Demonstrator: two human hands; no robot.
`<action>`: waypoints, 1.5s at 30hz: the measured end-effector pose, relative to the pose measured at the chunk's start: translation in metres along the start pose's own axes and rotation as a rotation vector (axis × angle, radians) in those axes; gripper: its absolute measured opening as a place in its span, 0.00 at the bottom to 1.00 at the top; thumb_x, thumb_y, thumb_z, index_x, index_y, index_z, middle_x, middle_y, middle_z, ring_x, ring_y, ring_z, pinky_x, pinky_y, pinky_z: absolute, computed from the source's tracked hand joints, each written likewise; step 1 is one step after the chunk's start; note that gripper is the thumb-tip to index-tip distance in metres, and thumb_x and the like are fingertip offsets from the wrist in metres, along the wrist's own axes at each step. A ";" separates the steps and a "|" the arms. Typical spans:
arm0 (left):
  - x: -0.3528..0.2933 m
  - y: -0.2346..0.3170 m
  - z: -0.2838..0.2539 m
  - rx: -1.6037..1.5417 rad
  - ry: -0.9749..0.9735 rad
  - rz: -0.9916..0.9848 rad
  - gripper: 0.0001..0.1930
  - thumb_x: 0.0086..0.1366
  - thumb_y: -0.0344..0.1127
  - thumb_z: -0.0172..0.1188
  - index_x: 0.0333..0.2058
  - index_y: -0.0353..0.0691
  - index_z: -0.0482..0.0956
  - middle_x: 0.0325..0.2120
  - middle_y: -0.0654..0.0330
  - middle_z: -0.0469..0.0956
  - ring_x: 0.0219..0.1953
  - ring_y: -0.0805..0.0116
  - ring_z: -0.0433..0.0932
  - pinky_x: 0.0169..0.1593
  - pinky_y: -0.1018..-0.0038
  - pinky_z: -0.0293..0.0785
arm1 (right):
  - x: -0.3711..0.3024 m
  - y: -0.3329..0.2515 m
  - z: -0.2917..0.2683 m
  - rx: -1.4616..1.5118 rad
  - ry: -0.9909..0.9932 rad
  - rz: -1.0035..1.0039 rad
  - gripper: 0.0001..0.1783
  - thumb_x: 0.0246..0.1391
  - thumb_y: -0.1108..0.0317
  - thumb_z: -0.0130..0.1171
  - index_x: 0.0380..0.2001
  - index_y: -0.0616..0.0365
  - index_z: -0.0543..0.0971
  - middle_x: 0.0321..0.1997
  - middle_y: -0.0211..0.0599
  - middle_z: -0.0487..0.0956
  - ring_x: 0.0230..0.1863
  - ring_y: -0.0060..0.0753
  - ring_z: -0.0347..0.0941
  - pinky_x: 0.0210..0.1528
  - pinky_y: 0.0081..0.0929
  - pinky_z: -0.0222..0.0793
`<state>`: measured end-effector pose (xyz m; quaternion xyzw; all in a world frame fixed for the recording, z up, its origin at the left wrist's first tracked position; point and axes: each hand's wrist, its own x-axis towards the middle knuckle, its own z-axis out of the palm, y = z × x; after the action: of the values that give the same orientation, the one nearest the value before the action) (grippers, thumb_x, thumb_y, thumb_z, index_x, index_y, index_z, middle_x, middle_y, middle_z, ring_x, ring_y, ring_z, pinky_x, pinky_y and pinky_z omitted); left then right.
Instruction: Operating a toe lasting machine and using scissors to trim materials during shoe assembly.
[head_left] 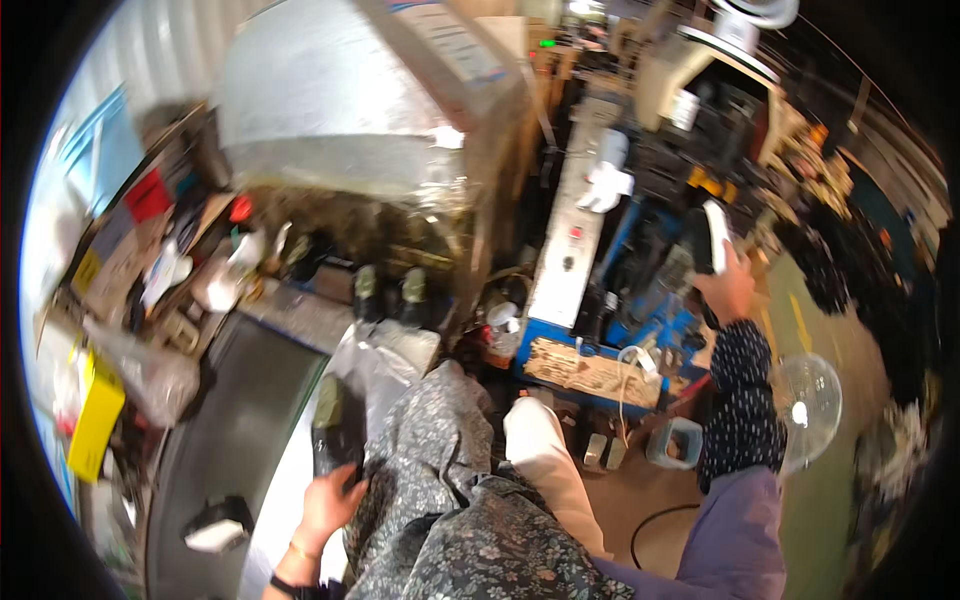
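My right hand [728,288] grips a white-soled shoe [715,238] on the far right, beside the blue machine [655,325]. My left hand [328,508], near left, has its fingers loosely curled at the near end of a dark shoe [327,425] by the white surface [288,485]; I can't tell if they hold it.

From the view's centre, a bulky plastic-wrapped block [330,110] stands at eleven o'clock. Between eight and nine, a yellow box [97,415] sits beside a crumpled clear bag [158,378]. A pale-blue tub [659,444] shows at four; a black cable [655,517] curves near five.
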<state>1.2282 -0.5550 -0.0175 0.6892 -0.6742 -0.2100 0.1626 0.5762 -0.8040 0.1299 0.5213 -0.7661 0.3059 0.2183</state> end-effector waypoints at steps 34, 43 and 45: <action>0.450 -0.155 -0.052 0.090 0.341 -0.444 0.58 0.53 0.52 0.72 0.71 0.49 0.38 0.65 0.39 0.58 0.62 0.43 0.66 0.62 0.58 0.66 | -0.307 -0.223 0.076 0.971 -1.048 -0.494 0.15 0.49 0.76 0.68 0.43 0.60 0.81 0.47 0.48 0.82 0.48 0.51 0.78 0.47 0.42 0.74; 0.208 -0.049 -0.066 -0.115 -0.089 -0.102 0.49 0.55 0.63 0.66 0.63 0.30 0.63 0.58 0.39 0.70 0.62 0.47 0.69 0.65 0.62 0.64 | -0.309 -0.205 0.047 0.958 -1.057 -0.193 0.10 0.55 0.75 0.63 0.41 0.63 0.82 0.39 0.46 0.84 0.40 0.36 0.82 0.42 0.29 0.75; 0.136 -0.026 -0.039 -0.025 0.010 -0.151 0.51 0.48 0.56 0.73 0.64 0.32 0.60 0.54 0.41 0.74 0.58 0.44 0.72 0.62 0.61 0.68 | -0.307 -0.214 0.046 1.065 -1.088 -0.113 0.10 0.56 0.75 0.61 0.41 0.64 0.82 0.39 0.45 0.84 0.41 0.33 0.81 0.45 0.26 0.74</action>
<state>1.2713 -0.6921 -0.0066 0.7369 -0.6169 -0.2265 0.1585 0.8863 -0.6889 -0.0520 0.6720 -0.4868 0.3225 -0.4554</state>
